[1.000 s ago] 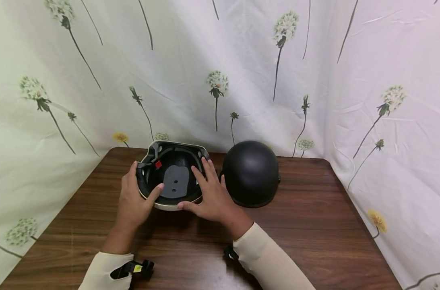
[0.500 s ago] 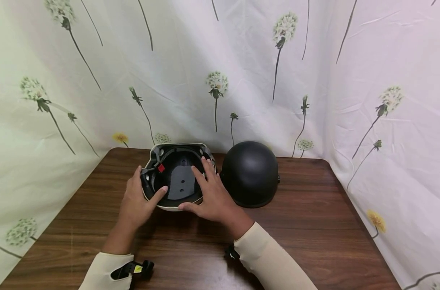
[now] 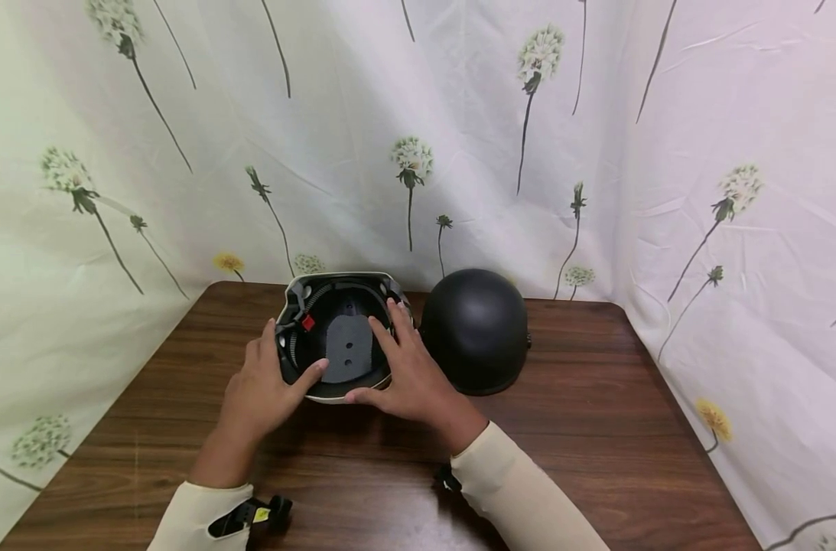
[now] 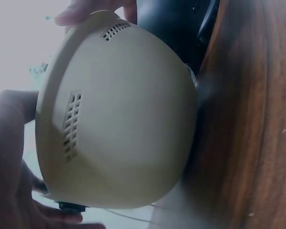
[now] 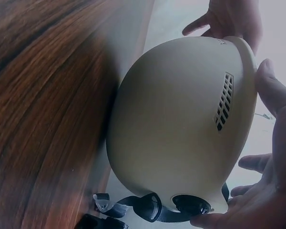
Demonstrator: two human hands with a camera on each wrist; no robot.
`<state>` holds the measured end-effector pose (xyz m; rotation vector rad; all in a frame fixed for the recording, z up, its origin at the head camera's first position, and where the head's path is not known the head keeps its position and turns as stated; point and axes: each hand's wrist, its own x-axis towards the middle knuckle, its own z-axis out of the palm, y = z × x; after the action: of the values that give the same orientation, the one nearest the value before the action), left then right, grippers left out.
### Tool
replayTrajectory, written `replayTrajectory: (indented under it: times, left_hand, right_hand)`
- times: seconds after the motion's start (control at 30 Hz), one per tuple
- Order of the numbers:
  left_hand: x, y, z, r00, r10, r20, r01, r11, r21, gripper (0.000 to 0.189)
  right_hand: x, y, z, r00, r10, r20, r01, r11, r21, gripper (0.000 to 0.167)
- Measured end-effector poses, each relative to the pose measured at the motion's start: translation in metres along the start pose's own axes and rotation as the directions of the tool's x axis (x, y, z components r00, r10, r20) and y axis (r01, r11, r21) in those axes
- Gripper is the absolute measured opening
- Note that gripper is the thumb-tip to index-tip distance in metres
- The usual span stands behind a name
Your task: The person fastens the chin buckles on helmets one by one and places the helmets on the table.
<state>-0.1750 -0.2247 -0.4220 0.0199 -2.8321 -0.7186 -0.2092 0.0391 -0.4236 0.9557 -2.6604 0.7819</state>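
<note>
Upside down on the table lies a beige helmet (image 3: 349,348), its black lining and grey pad facing up, a red buckle piece (image 3: 307,322) inside at the left. My left hand (image 3: 262,390) holds the helmet's near-left rim, thumb over the edge. At the right side my right hand (image 3: 421,375) grips the rim, thumb at the front and fingers spread along the side. Both wrist views show the smooth beige shell (image 4: 128,109) with slotted vents. A dark strap (image 5: 148,207) hangs out at the side in the right wrist view.
A black helmet (image 3: 476,329), dome up, stands close to the right of the beige one. The brown wooden table (image 3: 596,428) meets a white flower-print cloth (image 3: 335,153) at its back and sides.
The beige helmet has turned slightly clockwise and shifted a little right, mostly in the first half second. My left hand has moved slightly right with it. The black helmet has stayed put.
</note>
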Motion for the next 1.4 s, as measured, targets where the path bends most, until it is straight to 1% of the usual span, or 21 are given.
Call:
replayTrajectory:
  times: [0.1, 0.17, 0.3, 0.37, 0.5, 0.63, 0.73, 0.9, 1.1, 1.23, 1.33, 1.4]
  left_hand:
    - [0.004, 0.001, -0.004, 1.000, 0.011, -0.012, -0.011, 0.999, 0.033, 0.115]
    - [0.007, 0.002, -0.007, 0.999, 0.039, -0.027, -0.037, 0.998, 0.052, 0.111]
    - [0.013, 0.001, -0.013, 0.996, 0.088, -0.030, -0.086, 0.994, 0.071, 0.104]
    - [0.017, 0.001, -0.015, 0.995, 0.100, -0.024, -0.098, 0.992, 0.076, 0.101]
    - [0.027, 0.002, -0.017, 0.995, 0.102, -0.009, -0.101, 0.992, 0.081, 0.096]
    - [0.035, 0.003, -0.017, 0.994, 0.112, 0.003, -0.112, 0.992, 0.062, 0.087]
    - [0.039, 0.003, -0.018, 0.992, 0.122, 0.014, -0.123, 0.992, 0.041, 0.080]
    - [0.044, 0.004, -0.020, 0.991, 0.130, 0.038, -0.132, 0.991, 0.032, 0.072]
    - [0.049, 0.006, -0.019, 0.989, 0.129, 0.071, -0.133, 0.990, 0.049, 0.066]
    - [0.050, 0.004, -0.018, 0.990, 0.119, 0.072, -0.124, 0.990, 0.070, 0.063]
    - [0.050, 0.002, -0.017, 0.990, 0.129, 0.064, -0.133, 0.988, 0.078, 0.062]
    - [0.050, 0.001, -0.016, 0.989, 0.136, 0.062, -0.141, 0.987, 0.078, 0.061]
  right_hand:
    - [0.000, 0.003, -0.001, 1.000, -0.011, -0.016, 0.011, 1.000, -0.005, 0.116]
    - [0.001, 0.005, -0.002, 1.000, -0.015, -0.024, 0.015, 1.000, -0.011, 0.116]
    - [0.002, 0.008, -0.007, 0.999, -0.010, -0.033, 0.010, 1.000, 0.007, 0.116]
    - [0.002, 0.009, -0.010, 0.999, -0.003, -0.038, 0.004, 0.999, 0.034, 0.115]
    - [0.002, 0.012, -0.017, 0.999, 0.030, -0.037, -0.026, 0.994, 0.106, 0.113]
    - [0.002, 0.018, -0.022, 0.996, 0.083, -0.024, -0.078, 0.984, 0.160, 0.108]
    - [0.003, 0.022, -0.023, 0.994, 0.103, -0.029, -0.095, 0.976, 0.194, 0.105]
    - [0.007, 0.029, -0.022, 0.992, 0.115, -0.043, -0.100, 0.959, 0.267, 0.105]
    - [0.009, 0.035, -0.020, 0.991, 0.123, -0.050, -0.096, 0.926, 0.366, 0.105]
    - [0.012, 0.039, -0.018, 0.990, 0.129, -0.051, -0.096, 0.902, 0.422, 0.105]
    - [0.014, 0.040, -0.017, 0.988, 0.144, -0.052, -0.105, 0.886, 0.452, 0.106]
    - [0.014, 0.041, -0.016, 0.987, 0.150, -0.052, -0.110, 0.882, 0.459, 0.107]
